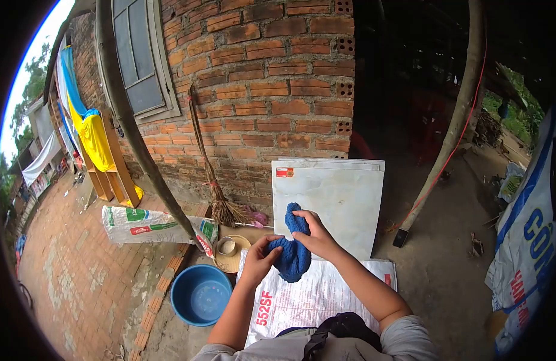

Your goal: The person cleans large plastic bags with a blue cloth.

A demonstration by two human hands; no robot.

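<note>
A blue knitted piece (294, 262) hangs in front of me, held up with both hands. Its lower part is bunched and rounded, while a narrower strip rises at the top; its exact kind does not show. My left hand (261, 260) pinches the piece's left edge between thumb and fingers. Higher up, my right hand (314, 233) grips the narrow upper part from the right side. Beneath both hands lies a white woven sack (290, 307) with red print, and a white panel (332, 204) leans behind them.
A blue basin (203, 295) and a woven tray (230, 262) bearing a metal bowl (226, 246) stand left. A straw broom (221, 204) leans on the brick wall (254, 78). Wooden poles rise on both sides; a dark phone-like object (401, 238) rests by the right one.
</note>
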